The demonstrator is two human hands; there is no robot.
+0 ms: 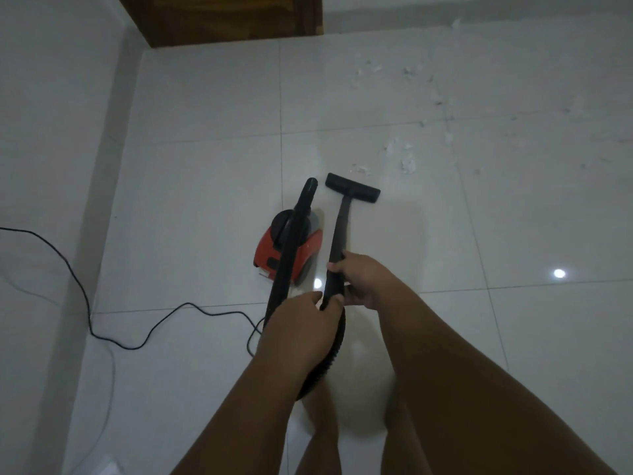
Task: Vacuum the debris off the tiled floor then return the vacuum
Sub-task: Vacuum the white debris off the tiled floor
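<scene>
A small red and black vacuum (301, 250) sits on the white tiled floor (205, 186). My left hand (301, 323) grips a long black tube (291, 241) that runs out over the vacuum, with a ribbed black hose (337, 341) curling under the hand. My right hand (363, 279) holds a second black tube (339, 231) that ends in a wide floor nozzle (352, 187) resting on the tile. The two tubes lie side by side, apart. White scraps of debris (406, 159) are scattered just beyond the nozzle and farther right.
A black power cord (85, 303) snakes across the floor at the left and up the white wall (51, 114). A brown wooden door (222, 18) stands at the far end. My bare legs are at the bottom of the view.
</scene>
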